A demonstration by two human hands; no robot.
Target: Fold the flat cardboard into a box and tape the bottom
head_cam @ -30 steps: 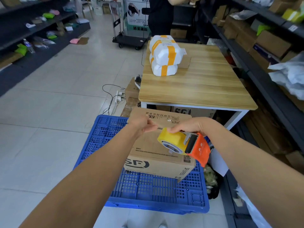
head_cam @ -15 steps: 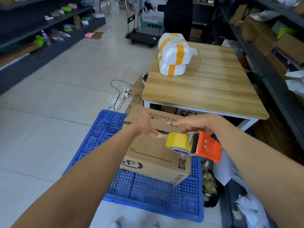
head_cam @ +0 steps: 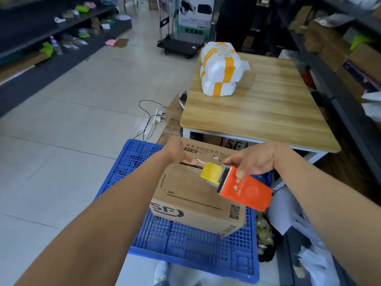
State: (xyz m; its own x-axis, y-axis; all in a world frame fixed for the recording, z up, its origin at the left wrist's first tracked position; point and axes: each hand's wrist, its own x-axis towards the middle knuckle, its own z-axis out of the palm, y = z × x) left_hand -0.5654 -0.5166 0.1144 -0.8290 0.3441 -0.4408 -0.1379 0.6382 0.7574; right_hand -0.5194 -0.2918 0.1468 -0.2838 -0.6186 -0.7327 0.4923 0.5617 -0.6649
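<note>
Left grip (head_cam: 179,153) reaches over the box (head_cam: 191,190), and its fingertips seem to pinch the free end of the tape (head_cam: 210,172) just above the box's seam (head_cam: 188,165). The strip is clear and thin, so that hold is a judgement. The box stands bottom up on a blue crate (head_cam: 185,248), with the worktop (head_cam: 257,112) beyond the box. Its logo side faces the person. The seam runs left to right across the top, a little lower at the right, and the box's long axis looks to follow it. To the right above the box, the dispenser (head_cam: 247,190) points its roll left along that line, toothed blade behind the roll. Right grip (head_cam: 257,159) is closed on it, thumb on the orange plate.

The seam gapes dark, so the flaps are not flush. Tape laid now could bridge a gap and seal weakly. A slack strip could twist and stick to itself. A pull off the seam's line would run the tape askew, and neither hand holds the box against sliding.
</note>
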